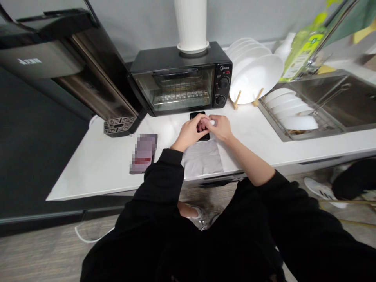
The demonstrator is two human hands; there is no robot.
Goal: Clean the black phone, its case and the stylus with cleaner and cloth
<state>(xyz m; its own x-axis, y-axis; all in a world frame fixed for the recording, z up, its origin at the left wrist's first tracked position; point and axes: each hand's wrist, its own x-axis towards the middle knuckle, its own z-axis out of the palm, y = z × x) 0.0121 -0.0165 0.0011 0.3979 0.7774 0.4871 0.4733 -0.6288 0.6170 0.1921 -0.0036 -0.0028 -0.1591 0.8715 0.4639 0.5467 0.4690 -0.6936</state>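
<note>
My left hand and my right hand meet above a black smartphone that lies flat on the counter. A small white rounded thing shows between the fingers of my right hand, which is closed around it; its kind is unclear. The fingers of my left hand are bent inward against the right, its thumb reaching over the phone. What the left fingers hold, if anything, is hidden. Just in front of the phone, a folded grey cloth lies near the counter's front edge.
Behind the hands stands a black toaster oven with a white pot on top. White plates lean in a wooden rack beside it; the sink is at right. A drinks dispenser and a pixelated flat thing are at left.
</note>
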